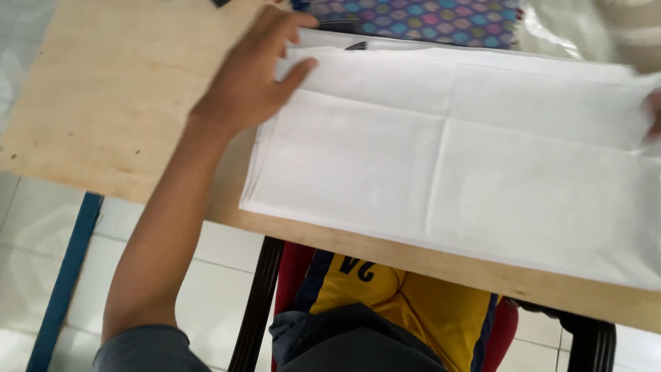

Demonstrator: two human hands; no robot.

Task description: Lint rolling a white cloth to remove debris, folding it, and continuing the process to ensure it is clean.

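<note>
left hand (251,72) flat on white cloth (447,158), fingers spread

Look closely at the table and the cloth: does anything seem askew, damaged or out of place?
Nothing is damaged or spilled. The white cloth lies folded and flat, though its near edge overhangs the wooden table at the right. The left hand presses its far left corner; the right hand is barely visible at the frame's edge.

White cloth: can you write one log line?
left hand: flat on white cloth | right hand: at cloth's far edge | wooden table
</note>
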